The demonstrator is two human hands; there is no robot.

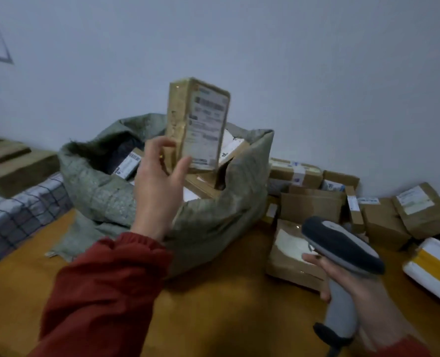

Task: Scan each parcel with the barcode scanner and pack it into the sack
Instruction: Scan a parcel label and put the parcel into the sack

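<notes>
The right hand (347, 287) curls its fingers round the handle of the barcode scanner (342, 248), over the yellow table (226, 318). The left hand (157, 184) pinches a brown parcel (201, 124) between thumb and fingers, holding it upright above the open green sack (213, 222). More boxes (311, 202) lie right of the sack, by the wall (317, 73).

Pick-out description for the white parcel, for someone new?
From the green sack mid-frame, follow the brown parcels right along the wall to the frame edge. The white parcel lies there. Unlike its brown neighbours, it is white with a yellow band.
</notes>
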